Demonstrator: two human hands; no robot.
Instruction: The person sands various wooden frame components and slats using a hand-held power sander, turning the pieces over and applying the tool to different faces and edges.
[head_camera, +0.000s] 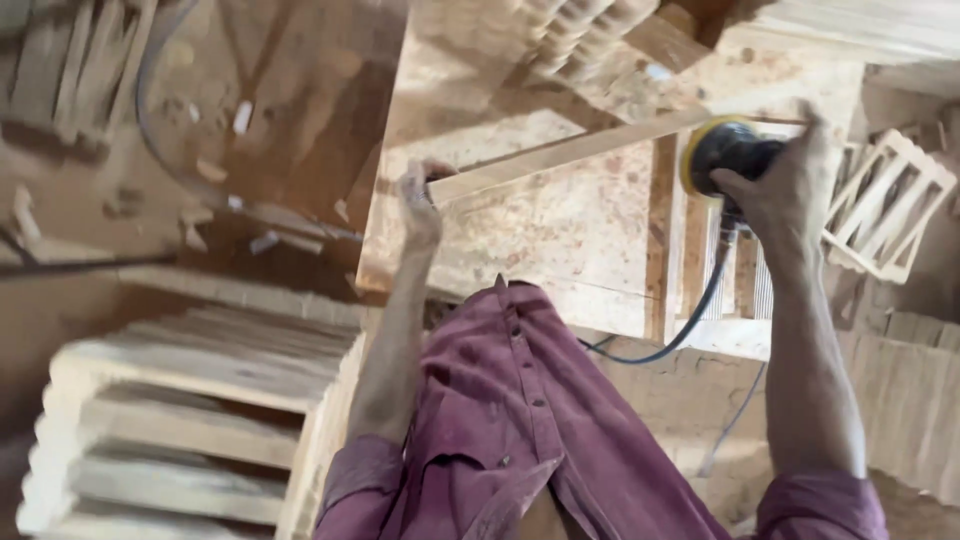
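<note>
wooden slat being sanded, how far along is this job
Done, by the look of it: a stack of assembled slatted frames stands at lower left. In hand: the left hand grips one end of a wooden slat on the workbench, while the right hand presses a sander on its other end. Left: how much of the slat is smoothed cannot be told; more wood pieces lie beyond.

workbench (560, 230) | slatted wooden crate (190, 420) below-left of it; small slatted frame (890, 205) at its right; wood scraps (230, 180) on floor at left
</note>
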